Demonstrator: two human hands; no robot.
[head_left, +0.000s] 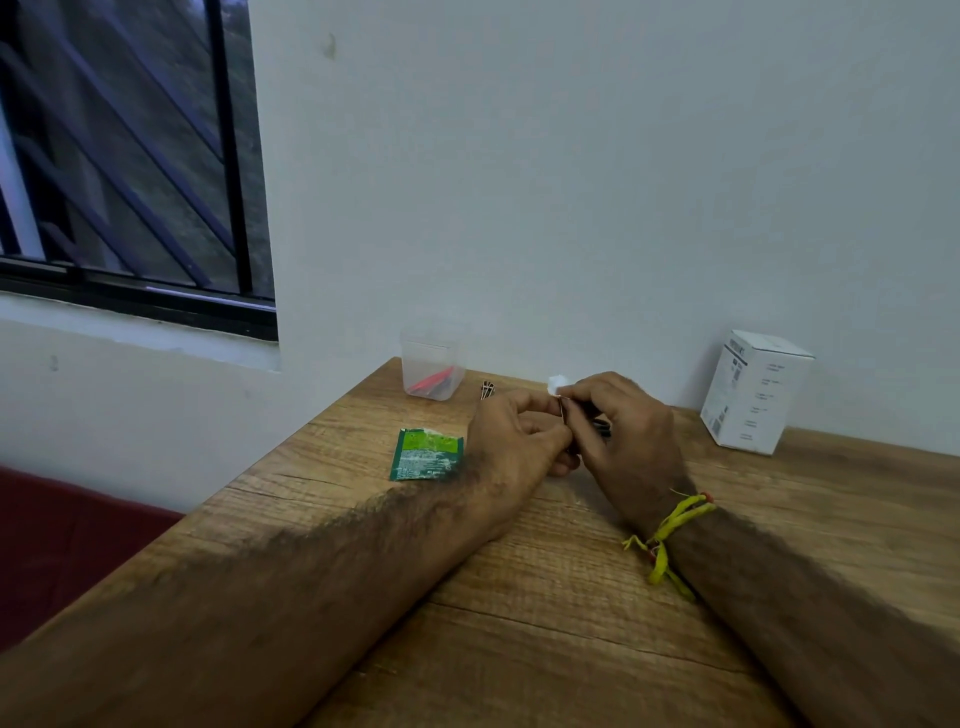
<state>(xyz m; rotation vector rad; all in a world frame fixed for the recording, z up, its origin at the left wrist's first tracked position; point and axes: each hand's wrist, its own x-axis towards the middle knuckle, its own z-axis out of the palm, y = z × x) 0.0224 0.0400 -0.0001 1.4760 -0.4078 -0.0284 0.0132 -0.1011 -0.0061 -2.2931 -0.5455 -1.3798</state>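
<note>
Near the far edge of the table (519, 597), my right hand (623, 431) pinches a small white wad (556, 385), held above the surface. My left hand (511, 436), fingers curled, pinches the thin stem (563, 409) beneath it. A green sachet (426, 453) lies just left.

Both forearms flat, converging; left hand (511, 436) and right hand (626, 434) curled, fingertips touching (pinching together), yellow thread on right wrist.

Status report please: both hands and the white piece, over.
Left hand pinches small white soft piece at fingertips. Right hand grips dark thin tool. Green foil sachet lies beside, not in the way.
</note>
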